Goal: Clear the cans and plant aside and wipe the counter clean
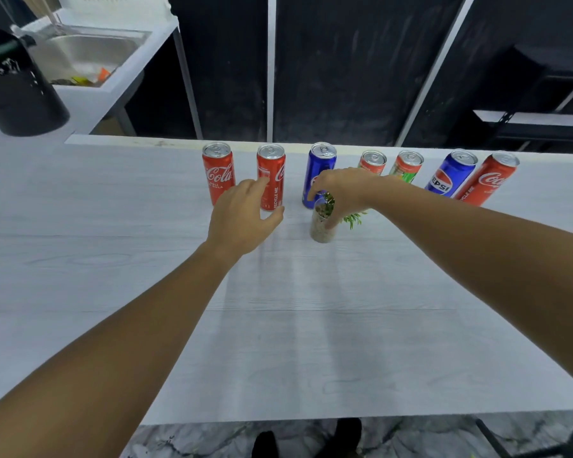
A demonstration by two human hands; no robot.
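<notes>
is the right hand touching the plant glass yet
Touching. The head view shows the right hand draped over the small plant glass, with its thumb and fingers pressed against the rim and side; no gap is visible.

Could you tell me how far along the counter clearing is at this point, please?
Barely started. Done: nothing obvious; all seven cans stand in a row along the far edge of the counter. In hand: the right hand grips the small plant, while the left hand reaches open toward the second red can. Left: moving the cans and wiping; no cloth is visible.
</notes>
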